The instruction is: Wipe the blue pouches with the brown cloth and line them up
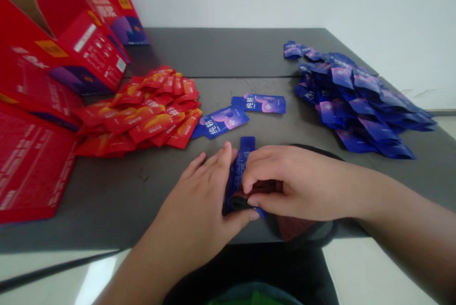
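A blue pouch [239, 167] with small printed text lies between my hands near the table's front edge. My left hand [203, 195] rests along the pouch's left side, fingers stretched out flat and thumb reaching toward its lower end. Over that lower part, my right hand [281, 179] pinches a folded reddish-brown cloth [239, 201] with a black inner side. More of the cloth and a dark band show beneath my right wrist. Just beyond my hands lie two more blue pouches, one slanted [228, 122] and one nearly level [267, 104].
A heap of red pouches [153, 115] is at left. Open red cartons [89, 39] stand along the left side, and another red box [32, 167] is nearer me. A large pile of blue pouches [356, 100] covers the right side of the grey table [221, 53]. Behind is a white wall.
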`<state>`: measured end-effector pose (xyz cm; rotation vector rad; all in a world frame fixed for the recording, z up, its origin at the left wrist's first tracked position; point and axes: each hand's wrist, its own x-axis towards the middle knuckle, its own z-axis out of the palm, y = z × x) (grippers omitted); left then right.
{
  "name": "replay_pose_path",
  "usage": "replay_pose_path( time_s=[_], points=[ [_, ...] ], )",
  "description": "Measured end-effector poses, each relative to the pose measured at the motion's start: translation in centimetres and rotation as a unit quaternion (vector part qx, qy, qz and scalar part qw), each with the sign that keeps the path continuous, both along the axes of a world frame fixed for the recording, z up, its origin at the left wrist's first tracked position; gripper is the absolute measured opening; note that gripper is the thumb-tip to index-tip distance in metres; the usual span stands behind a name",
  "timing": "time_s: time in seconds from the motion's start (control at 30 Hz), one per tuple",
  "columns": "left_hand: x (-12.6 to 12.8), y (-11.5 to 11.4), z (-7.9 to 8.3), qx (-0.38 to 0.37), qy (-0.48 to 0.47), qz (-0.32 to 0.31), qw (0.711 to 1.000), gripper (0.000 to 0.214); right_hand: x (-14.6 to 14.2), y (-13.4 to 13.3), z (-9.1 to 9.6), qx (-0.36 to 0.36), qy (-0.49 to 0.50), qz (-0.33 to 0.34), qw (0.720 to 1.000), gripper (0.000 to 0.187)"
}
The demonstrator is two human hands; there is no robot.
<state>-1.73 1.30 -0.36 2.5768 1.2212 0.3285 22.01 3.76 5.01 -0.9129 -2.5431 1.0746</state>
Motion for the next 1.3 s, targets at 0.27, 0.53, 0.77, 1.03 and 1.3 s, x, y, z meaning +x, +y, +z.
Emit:
replay_pose_path(
  time_s=[0.27, 0.53, 0.77, 1.03, 1.3],
  points=[
    [0.1, -0.3, -0.1, 0.005, 0.002, 0.011, 1.0, 0.109, 0.5, 0.9, -1.1, 0.081, -0.036, -0.115, 0.989, 0.005],
    [0.1, -0.8, 1.0, -0.007, 0.023, -0.037, 0.999, 0.095, 1.2, 2.4, -2.0, 0.189, -0.083, -0.26, 0.943, 0.006],
    [-0.1, -4.2, 0.9, 0.018, -0.028, -0.067, 0.997, 0.055, 2.2, 3.1, -2.2, 0.206, -0.099, -0.304, 0.925, 0.007],
    [-1.0, -4.5, 2.8, -0.072, -0.275, 0.206, 0.936, 0.035, 0.6, 2.8, -2.9, 0.236, -0.064, -0.273, 0.931, 0.01],
    [6.1, -0.1, 2.8, -0.147, -0.604, 0.308, 0.72, 0.052, -0.2, 0.8, 0.1, 0.005, 0.318, -0.316, 0.894, 0.045]
  ],
)
